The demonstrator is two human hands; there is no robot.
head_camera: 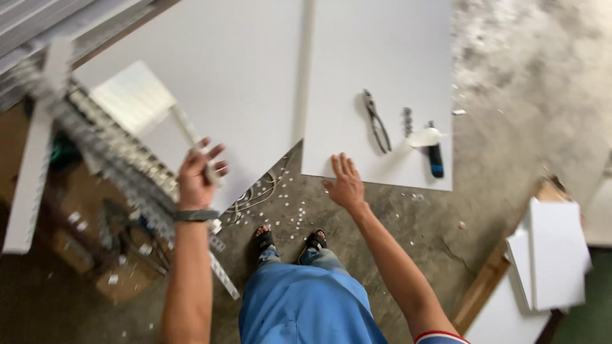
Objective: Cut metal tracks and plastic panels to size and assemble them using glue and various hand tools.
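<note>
Blue trousers (306, 306) fill the bottom centre of the head view, with two sandalled feet (290, 241) seen just above them on the grey concrete floor (510, 95). At ten o'clock from the feet, the left hand (197, 175) is raised, its fingers curled around a narrow white slotted strip (191, 137) that runs up toward a blurred white ribbed piece (131, 99); a dark band (196, 215) is worn on that wrist. At one o'clock from the feet, the right hand (346, 185) is laid flat with fingers spread wide, touching the near edge of a white board (382, 51). On that board, at one o'clock from the right hand, pliers (377, 121) are seen, and further right a blue-handled tool (435, 156) partly under a small white piece. A second white board (242, 57) lies to the left. Small white scraps (290, 207) are scattered between the boards. At four o'clock, stacked white panels (554, 255) are seen.
</note>
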